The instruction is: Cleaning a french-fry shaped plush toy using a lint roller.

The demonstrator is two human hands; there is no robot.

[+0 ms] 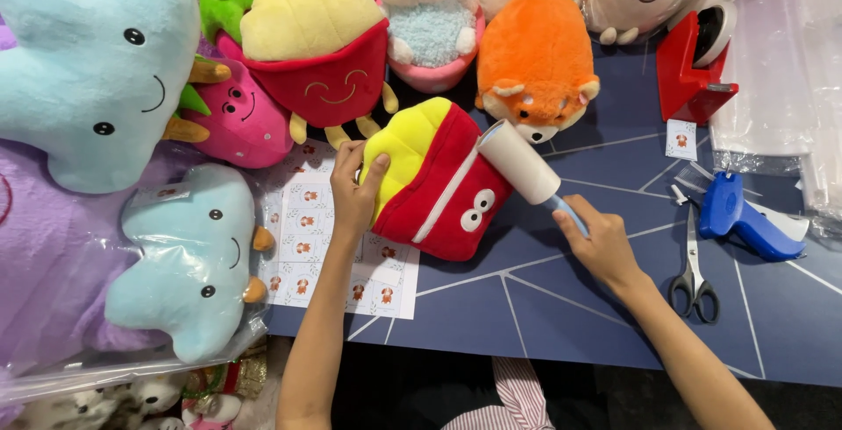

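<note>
**Lint roller laid against a fries plush on a crowded desk**

The left hand [355, 195] pressed down on the yellow top of a red french-fries plush [436, 186], fingers curled over its left edge and thumb on the yellow fabric, so its grip was closed on the toy. The plush lay tilted on the blue desk [570, 307], near the middle of the scene, its face with two white eyes turned toward the right. The right hand [601, 244] was wrapped around the light blue handle of a lint roller [519, 162], and the white roll rested against the plush's upper right edge.

Under the left wrist lay a sheet of small stickers [307, 246], partly covered by the plush. To the left sat a pale blue tooth plush in a clear bag [189, 259], with a larger tooth plush [83, 61] farther off. At the far side stood a second fries plush [320, 48], a pink strawberry-like plush [246, 118], and an orange dog plush [535, 57] just beyond the roller. On the right of the desk lay scissors [693, 263], a blue tagging gun [745, 215], a red tape dispenser [693, 66] and a stack of clear plastic bags [781, 70].
</note>
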